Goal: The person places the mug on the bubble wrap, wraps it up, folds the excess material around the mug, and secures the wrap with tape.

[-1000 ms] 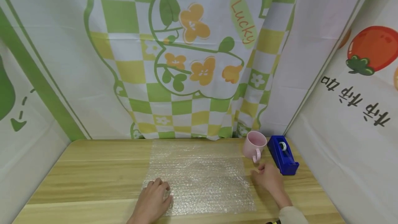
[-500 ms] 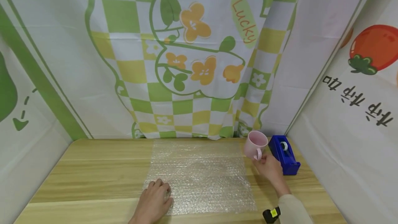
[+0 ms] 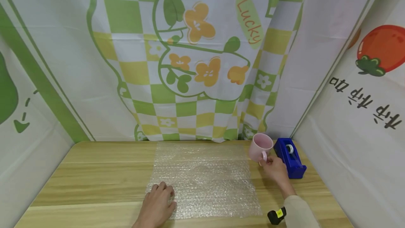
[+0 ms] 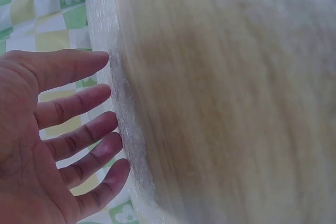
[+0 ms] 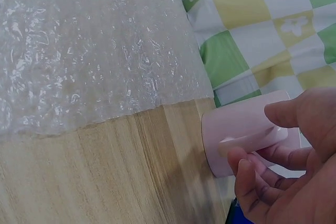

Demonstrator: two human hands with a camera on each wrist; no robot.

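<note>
A pink mug [image 3: 257,152] stands at the back right of the wooden table, its handle facing the front. My right hand [image 3: 276,171] is at that handle; in the right wrist view the thumb lies on one side of the handle [image 5: 254,140] and curled fingers on the other. A sheet of bubble wrap [image 3: 205,182] lies flat across the table's middle. Near its front left corner, my left hand [image 3: 155,205] rests with relaxed fingers, fingertips [image 4: 107,182] right at the sheet's edge in the left wrist view.
A blue tape dispenser [image 3: 294,168] with a roll in it stands right of the mug, close to my right hand. Beside my right sleeve [image 3: 300,214] is a small black object [image 3: 276,217] with a yellow label. A checkered curtain [image 3: 190,115] hangs along the table's back edge.
My right hand has moved forward from just in front of the mug to its handle, and the fingers have closed round it. The left hand has stayed on the bubble wrap's edge.
</note>
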